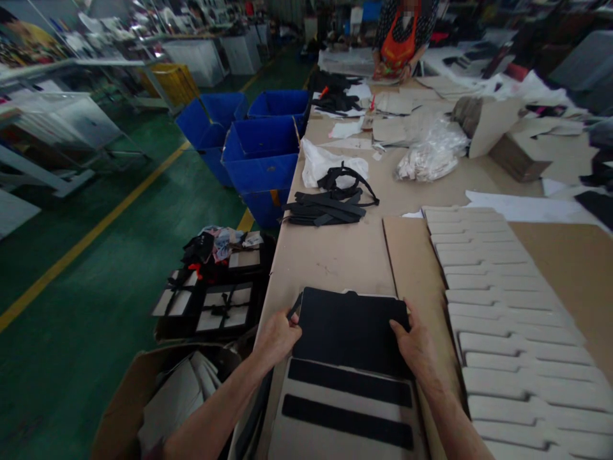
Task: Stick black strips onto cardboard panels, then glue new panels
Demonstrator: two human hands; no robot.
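Note:
A flat black panel [352, 329] lies on the table in front of me, its near edge resting on a grey board with two black strips [347, 409]. My left hand [278, 335] is closed in a pinch on the panel's left edge, where a thin black strap end sticks up. My right hand [416, 345] grips the panel's right edge with fingers curled over it. Right of my hand, a long overlapping row of grey cut-out card pieces [498, 300] runs along a brown cardboard sheet [412, 268].
A pile of black straps [328, 204] and a white bag [320, 163] lie further up the table. Blue bins [261, 156] stand at the table's left. An open carton [158, 396] and stacked black panels [211, 300] sit on the green floor. A person in an orange apron [400, 38] works at the far end.

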